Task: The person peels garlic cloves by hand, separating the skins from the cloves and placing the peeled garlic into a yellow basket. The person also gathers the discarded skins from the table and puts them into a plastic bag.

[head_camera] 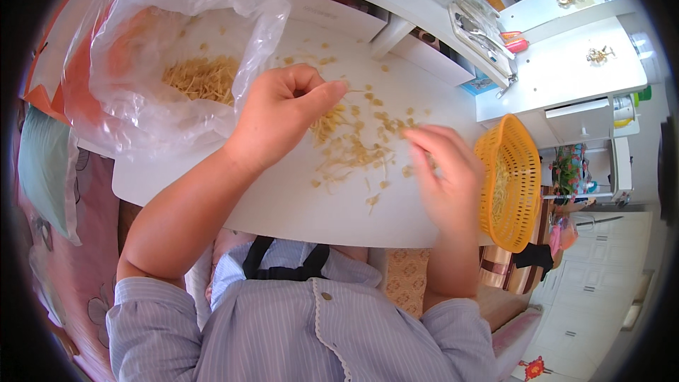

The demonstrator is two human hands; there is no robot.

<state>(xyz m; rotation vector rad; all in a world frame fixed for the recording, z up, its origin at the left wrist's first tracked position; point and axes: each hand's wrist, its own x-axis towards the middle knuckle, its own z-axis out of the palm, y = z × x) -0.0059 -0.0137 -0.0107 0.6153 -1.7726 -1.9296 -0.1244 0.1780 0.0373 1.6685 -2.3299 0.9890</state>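
Note:
My left hand [284, 109] is over the white tabletop, its thumb and fingers closed on a thin bean sprout whose end shows beyond the thumb tip. Beneath and beside it lies a small heap of bean sprouts [330, 123]. Blurred, my right hand [445, 170] is above the table to the right of loose hulls and sprout bits [392, 124]; whether its fingers hold anything is unclear. A clear plastic bag [175, 122], open at the top, stands left of my left hand with many sprouts [204, 77] inside. Pale sprouts [500, 185] lie in a yellow plastic basket [522, 191] at the right.
The white table [297, 212] has a rounded front edge near my lap. Along its back runs a raised white shelf [414, 10] with boxes under it and a tray of small tools [480, 37] on top. A teal cushion [48, 170] lies at the far left.

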